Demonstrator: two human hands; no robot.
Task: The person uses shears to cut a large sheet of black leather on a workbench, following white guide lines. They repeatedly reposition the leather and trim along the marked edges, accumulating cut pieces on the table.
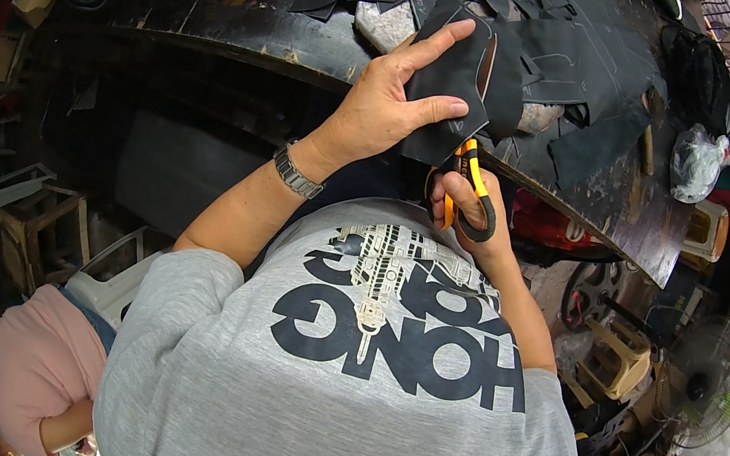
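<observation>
My right hand is closed around the handles of yellow, orange and black scissors, just off the table's front edge. Their blades reach up into a black sheet of leather-like material with light outlines drawn on it. A narrow slit stands open along the sheet, right of my left fingers. My left hand grips this sheet, its thumb and index finger stretched over the top while the other fingers are hidden underneath. Part of the sheet hangs past the edge, above my lap.
Cut black pieces cover much of the dark worktable, around a pale block. A wooden-handled tool and a plastic bag lie at right. A fan and stools stand beyond. Another person is at lower left.
</observation>
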